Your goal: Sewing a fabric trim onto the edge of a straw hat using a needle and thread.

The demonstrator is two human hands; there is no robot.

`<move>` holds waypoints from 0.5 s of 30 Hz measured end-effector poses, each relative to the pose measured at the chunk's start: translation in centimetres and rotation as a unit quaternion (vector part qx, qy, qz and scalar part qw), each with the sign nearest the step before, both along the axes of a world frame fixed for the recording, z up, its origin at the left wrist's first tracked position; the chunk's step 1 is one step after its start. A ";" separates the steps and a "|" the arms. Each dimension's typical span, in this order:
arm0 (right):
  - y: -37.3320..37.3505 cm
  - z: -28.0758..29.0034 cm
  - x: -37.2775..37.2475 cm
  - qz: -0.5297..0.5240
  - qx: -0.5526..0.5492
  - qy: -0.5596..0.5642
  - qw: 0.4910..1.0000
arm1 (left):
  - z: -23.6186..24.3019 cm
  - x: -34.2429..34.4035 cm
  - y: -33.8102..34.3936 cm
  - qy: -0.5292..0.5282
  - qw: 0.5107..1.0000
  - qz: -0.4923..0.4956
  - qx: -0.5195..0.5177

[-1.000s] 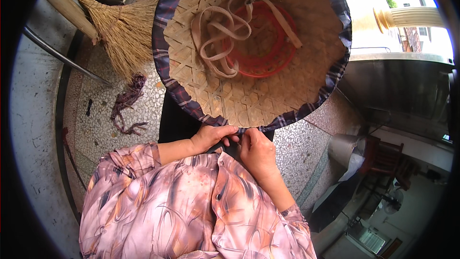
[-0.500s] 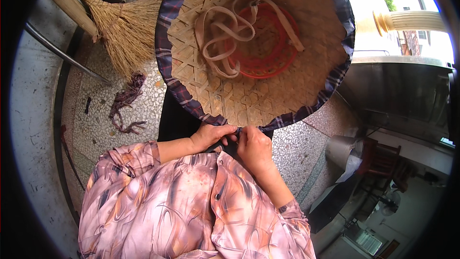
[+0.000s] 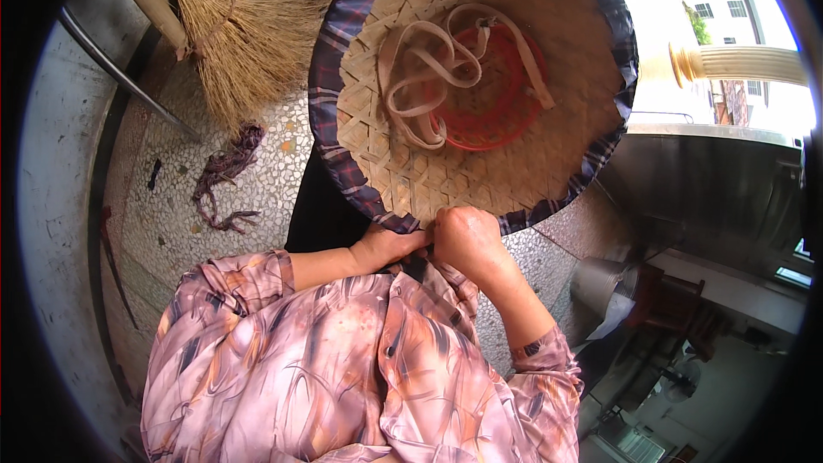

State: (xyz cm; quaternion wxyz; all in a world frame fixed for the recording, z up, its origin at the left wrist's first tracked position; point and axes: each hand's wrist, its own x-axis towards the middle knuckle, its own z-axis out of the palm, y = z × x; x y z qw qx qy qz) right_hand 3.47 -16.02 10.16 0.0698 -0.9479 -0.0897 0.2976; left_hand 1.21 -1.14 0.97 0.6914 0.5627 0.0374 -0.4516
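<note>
A woven bamboo hat [image 3: 377, 167] lies with its hollow side up over my lap, its rim bound in dark plaid cloth [image 3: 324, 111]. Inside sits a red plastic ring-shaped piece [image 3: 489, 139], with a pale flat strap [image 3: 463, 77] coiled loosely across it. At the near rim my left hand [image 3: 386, 246] is closed on the cloth edge from below, its fingertips partly hidden. Beside it, touching or almost touching, my right hand [image 3: 469, 237] is closed in a pinch over the same rim. Whether it also holds something small, I cannot tell.
Left of the hat are a straw broom [image 3: 240, 51] and a bundle of dark purplish strands [image 3: 225, 167] on the speckled floor [image 3: 171, 231]. A curved metal tube [image 3: 129, 81] runs nearby. On the right stand a metal bucket [image 3: 596, 287] and a dark wooden chair [image 3: 669, 300].
My right hand has risen onto the rim, knuckles now up and over the edge. The left hand keeps its place at the cloth edge. The surroundings have shifted slightly in view.
</note>
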 end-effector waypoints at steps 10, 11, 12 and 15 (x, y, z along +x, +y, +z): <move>-0.3 -1.7 0.0 -0.092 0.075 -0.056 0.991 | -0.8 -0.2 0.5 -0.151 0.987 -0.051 0.010; -0.2 -1.8 0.1 -0.110 0.119 -0.089 0.983 | -0.6 -0.1 0.5 -0.085 0.996 -0.032 -0.001; -0.3 -1.9 0.5 -0.111 0.120 -0.091 0.982 | -0.1 0.0 0.5 -0.020 1.000 -0.014 -0.012; -1.0 -1.7 2.5 -0.309 0.343 0.011 0.887 | -1.7 -0.6 0.3 0.040 0.994 0.026 -0.099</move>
